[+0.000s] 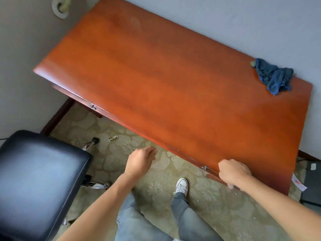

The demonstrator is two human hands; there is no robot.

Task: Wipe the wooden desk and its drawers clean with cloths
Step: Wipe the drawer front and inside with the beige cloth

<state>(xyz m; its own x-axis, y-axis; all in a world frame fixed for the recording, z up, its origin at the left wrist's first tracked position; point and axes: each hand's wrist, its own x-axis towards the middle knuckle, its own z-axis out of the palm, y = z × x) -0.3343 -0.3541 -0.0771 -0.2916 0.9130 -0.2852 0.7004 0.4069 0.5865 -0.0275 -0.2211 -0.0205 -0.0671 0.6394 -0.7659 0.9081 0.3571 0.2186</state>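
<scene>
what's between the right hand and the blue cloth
Only bare desk top lies between the right hand and blue cloth, as the head view shows.

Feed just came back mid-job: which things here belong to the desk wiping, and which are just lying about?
Job things:
wooden desk
blue cloth on the desk's far right corner
right drawer front, touched by the right hand

Lying about:
black chair
small scrap on the carpet
left hand, holding nothing

I stand in a small office or hotel-style room — a glossy wooden desk (165,80) set against plain grey walls (243,23), a black padded chair (38,180) on casters beside it, patterned beige carpet (156,180) underfoot — with dark baseboard (57,117) along the wall.
</scene>
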